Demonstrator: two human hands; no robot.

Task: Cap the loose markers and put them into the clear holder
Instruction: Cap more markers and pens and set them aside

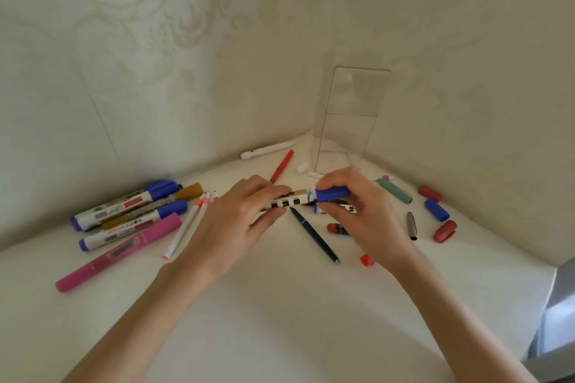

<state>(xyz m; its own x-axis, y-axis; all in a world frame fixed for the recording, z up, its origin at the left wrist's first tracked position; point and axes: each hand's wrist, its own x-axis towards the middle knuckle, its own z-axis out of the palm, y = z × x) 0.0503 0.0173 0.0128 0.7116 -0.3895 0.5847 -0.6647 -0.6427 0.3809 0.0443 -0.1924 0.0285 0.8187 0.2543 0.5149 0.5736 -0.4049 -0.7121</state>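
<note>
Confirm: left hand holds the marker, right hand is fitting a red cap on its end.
Not quite. The head view shows the cap is blue, not red. The left hand holds the marker and the right hand fits the cap on its end.

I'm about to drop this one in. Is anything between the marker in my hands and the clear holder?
Nothing visible blocks it. The clear holder stands upright just behind the marker; only a small white cap and a red pen lie near its base.
</note>
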